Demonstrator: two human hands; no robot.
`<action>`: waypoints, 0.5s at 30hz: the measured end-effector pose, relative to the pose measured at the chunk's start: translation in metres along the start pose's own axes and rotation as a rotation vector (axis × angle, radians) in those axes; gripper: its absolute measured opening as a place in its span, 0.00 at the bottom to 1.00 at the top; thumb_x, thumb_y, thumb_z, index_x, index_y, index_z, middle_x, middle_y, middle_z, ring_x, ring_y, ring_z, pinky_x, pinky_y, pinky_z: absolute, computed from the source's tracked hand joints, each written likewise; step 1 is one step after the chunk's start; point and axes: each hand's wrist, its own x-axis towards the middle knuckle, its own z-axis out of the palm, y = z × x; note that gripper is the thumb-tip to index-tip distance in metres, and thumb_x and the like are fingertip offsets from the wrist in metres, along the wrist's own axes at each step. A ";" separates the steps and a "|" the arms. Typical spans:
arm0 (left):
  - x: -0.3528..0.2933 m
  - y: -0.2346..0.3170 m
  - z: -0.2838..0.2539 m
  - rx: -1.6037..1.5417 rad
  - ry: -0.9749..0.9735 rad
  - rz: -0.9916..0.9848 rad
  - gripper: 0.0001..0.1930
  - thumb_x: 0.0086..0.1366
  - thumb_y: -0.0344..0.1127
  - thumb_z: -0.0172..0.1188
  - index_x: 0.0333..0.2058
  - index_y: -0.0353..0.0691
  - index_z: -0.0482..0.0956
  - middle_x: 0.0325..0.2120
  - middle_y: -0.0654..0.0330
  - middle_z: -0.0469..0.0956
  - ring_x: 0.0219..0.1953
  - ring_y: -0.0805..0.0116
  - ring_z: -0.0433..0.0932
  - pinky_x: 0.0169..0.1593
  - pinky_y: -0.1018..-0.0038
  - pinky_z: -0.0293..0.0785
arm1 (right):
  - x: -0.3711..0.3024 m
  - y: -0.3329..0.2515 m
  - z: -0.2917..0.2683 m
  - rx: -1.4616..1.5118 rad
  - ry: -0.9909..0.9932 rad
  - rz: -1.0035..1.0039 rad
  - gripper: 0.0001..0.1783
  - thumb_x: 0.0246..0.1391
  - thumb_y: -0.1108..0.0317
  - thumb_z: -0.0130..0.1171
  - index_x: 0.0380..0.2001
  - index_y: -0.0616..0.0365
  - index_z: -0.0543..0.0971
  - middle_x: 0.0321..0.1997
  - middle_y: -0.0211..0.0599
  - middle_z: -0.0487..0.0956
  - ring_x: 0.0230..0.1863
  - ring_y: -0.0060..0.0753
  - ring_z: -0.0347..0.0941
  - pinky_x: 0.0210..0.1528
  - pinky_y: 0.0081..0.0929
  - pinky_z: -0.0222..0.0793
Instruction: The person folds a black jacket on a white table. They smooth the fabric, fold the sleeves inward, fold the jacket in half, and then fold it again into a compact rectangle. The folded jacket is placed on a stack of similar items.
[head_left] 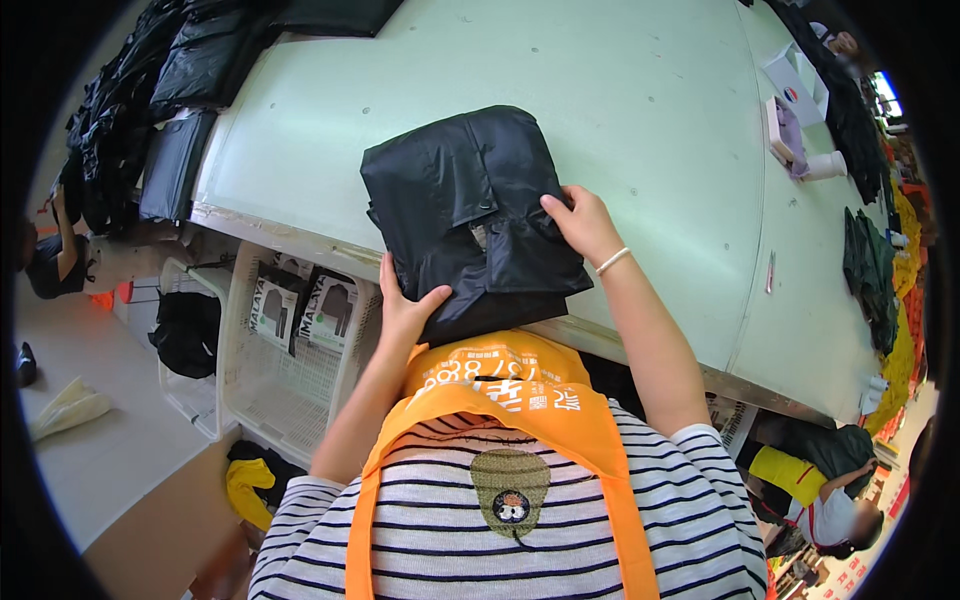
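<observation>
A folded black jacket of smooth, slightly shiny cloth lies at the near edge of the pale green table, its lower part reaching past the edge toward my orange apron. A placket and a flap show on its upper face, and a small greyish patch peeks out near the middle. My left hand grips its lower left edge, with the thumb on the cloth. On the right side my right hand holds the edge, thumb on top. Some fingers of both hands are hidden.
Stacked black garments lie at the far left. A white plastic basket with printed packages stands below the table's left edge. To the right are a small pen-like tool, a white box and a white cup. Other people are at both sides.
</observation>
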 end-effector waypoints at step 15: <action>0.059 0.038 -0.010 -0.484 -0.053 -0.224 0.22 0.56 0.40 0.67 0.43 0.28 0.75 0.34 0.55 0.80 0.35 0.70 0.78 0.40 0.77 0.73 | 0.009 -0.013 0.037 -0.035 0.073 0.029 0.29 0.60 0.46 0.48 0.29 0.67 0.76 0.29 0.55 0.77 0.34 0.54 0.73 0.40 0.39 0.67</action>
